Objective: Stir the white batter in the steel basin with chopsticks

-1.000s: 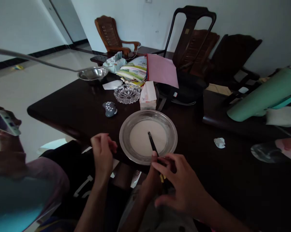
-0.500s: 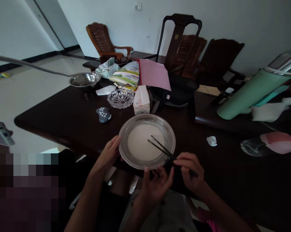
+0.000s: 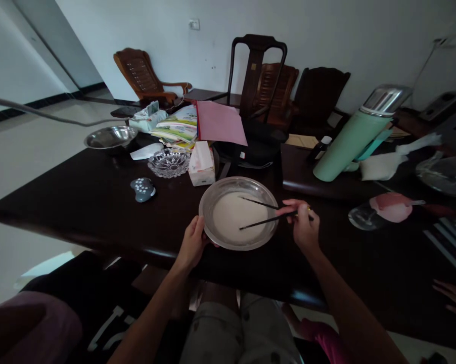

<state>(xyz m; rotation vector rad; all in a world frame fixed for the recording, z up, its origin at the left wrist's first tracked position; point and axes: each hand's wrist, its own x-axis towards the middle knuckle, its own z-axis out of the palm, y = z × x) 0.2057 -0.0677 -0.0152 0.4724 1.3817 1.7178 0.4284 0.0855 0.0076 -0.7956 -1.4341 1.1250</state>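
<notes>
A round metal bowl (image 3: 238, 244) with a pale, smooth-looking mixture (image 3: 233, 215) in it is at the table's front edge. My left hand (image 3: 192, 241) is closed on the bowl's left rim, thumb on top and fingers underneath. Two dark chopsticks (image 3: 262, 222) are in my right hand (image 3: 306, 226), at the bowl's right side. Their tips are apart and reach over or into the mixture; how deep they go I cannot tell.
Behind the bowl stand a tissue pack (image 3: 202, 172), a glass dish (image 3: 170, 164) and a grey paw-print object (image 3: 143, 189). A green thermos (image 3: 351, 144) and a pink-capped bottle (image 3: 387, 208) are to the right. Another person's hand (image 3: 455, 298) rests at the right edge.
The third hand below the bowl is gone from view. The chopsticks have spread from close together to wide apart. The bowl sits farther right of the tissue pack, and the view has swung right.
</notes>
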